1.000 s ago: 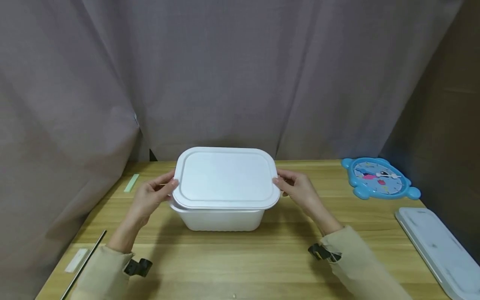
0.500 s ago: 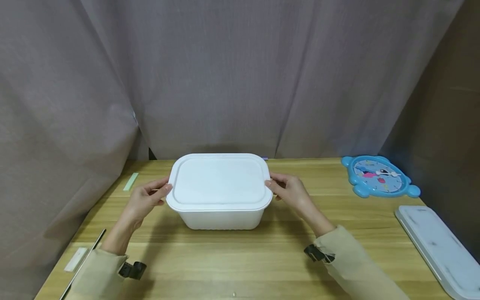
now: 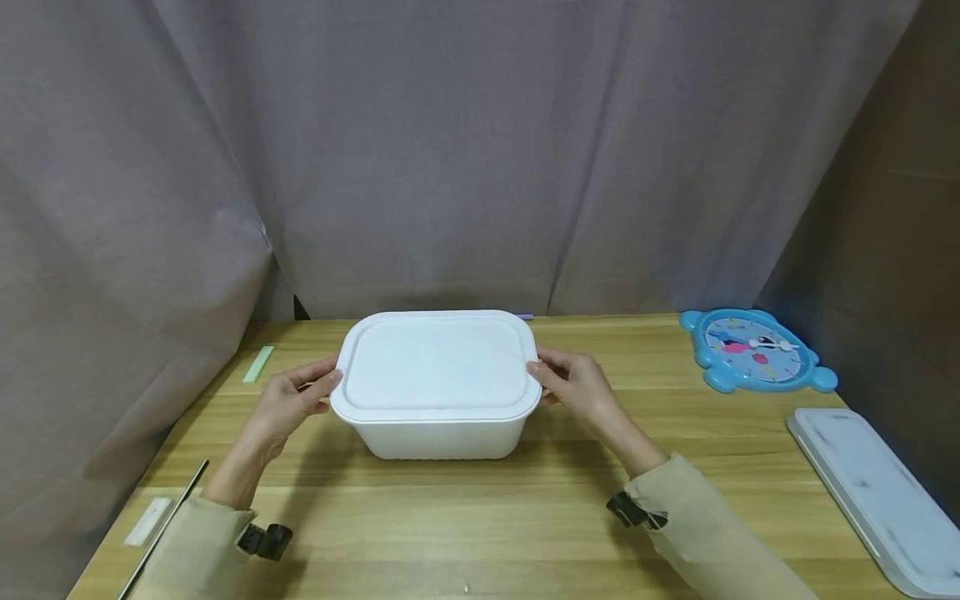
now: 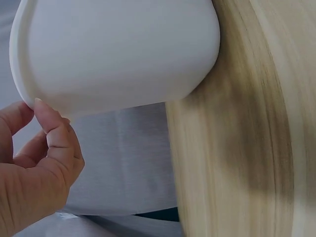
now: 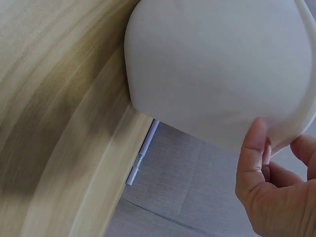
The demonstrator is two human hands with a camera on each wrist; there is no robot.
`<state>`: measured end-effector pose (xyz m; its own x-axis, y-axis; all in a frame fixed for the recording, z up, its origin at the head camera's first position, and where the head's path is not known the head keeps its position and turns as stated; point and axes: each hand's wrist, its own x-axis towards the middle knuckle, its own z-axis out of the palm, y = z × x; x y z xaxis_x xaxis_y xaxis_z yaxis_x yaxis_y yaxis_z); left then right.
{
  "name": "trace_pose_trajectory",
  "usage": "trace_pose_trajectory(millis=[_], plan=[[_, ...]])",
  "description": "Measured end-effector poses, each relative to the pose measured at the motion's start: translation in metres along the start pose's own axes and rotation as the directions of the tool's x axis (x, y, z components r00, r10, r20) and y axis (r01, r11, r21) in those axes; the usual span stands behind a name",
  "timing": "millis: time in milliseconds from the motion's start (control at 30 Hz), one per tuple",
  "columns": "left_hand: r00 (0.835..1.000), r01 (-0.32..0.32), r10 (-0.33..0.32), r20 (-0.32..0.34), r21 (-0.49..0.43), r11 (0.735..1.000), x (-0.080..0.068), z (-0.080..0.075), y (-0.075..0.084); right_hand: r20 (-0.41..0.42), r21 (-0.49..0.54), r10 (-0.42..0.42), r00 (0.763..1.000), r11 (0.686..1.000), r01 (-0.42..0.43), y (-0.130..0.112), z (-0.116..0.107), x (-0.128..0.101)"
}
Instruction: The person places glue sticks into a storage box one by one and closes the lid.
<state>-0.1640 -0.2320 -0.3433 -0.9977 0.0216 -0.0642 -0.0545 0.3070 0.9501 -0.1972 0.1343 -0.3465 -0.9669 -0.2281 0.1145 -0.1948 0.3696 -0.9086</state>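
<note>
A white rectangular lid (image 3: 437,367) with rounded corners covers a white plastic box (image 3: 441,440) in the middle of the table. At the left end, my left hand (image 3: 287,406) pinches the rim between thumb and fingers. The opposite end is gripped the same way by my right hand (image 3: 583,392). Close up in the left wrist view, the box wall (image 4: 123,54) slopes down to the wood, and the thumb and fingertips meet at the rim. In the right wrist view, fingertips touch the underside of the rim beside the wall (image 5: 212,69). Whatever the box contains is hidden.
A blue toy clock (image 3: 757,350) lies at the back right, with a second white lid (image 3: 877,496) in front of it. A thin metal rod (image 3: 163,529) and a white strip (image 3: 148,522) lie at left, a green strip (image 3: 258,364) farther back. A purple stick (image 5: 143,153) lies behind the box.
The lid has come down and shifted slightly left and toward me, from sitting askew to lying level on the box. Both hands have moved with it, still gripping its ends.
</note>
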Motion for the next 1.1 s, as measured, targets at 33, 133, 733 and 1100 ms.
trace_pose_trajectory(millis=[33,133,733,1100], plan=[[1.000,-0.001,0.001,0.006,-0.008,1.000,0.001,0.000,0.000,0.003,0.022,0.010,1.000,1.000,-0.010,0.001,0.000,0.000],[1.000,-0.004,0.005,0.025,-0.028,1.000,0.003,0.001,-0.001,0.012,0.086,0.047,0.999,0.995,-0.048,0.002,-0.002,-0.001],[0.996,-0.034,0.038,0.076,-0.046,0.998,0.016,0.034,0.007,0.016,0.123,0.114,0.993,0.986,-0.115,0.015,-0.036,-0.015],[0.994,-0.049,0.049,0.095,-0.004,0.999,0.018,0.053,0.013,0.015,0.053,0.108,0.994,0.993,-0.108,0.020,-0.057,-0.027]])
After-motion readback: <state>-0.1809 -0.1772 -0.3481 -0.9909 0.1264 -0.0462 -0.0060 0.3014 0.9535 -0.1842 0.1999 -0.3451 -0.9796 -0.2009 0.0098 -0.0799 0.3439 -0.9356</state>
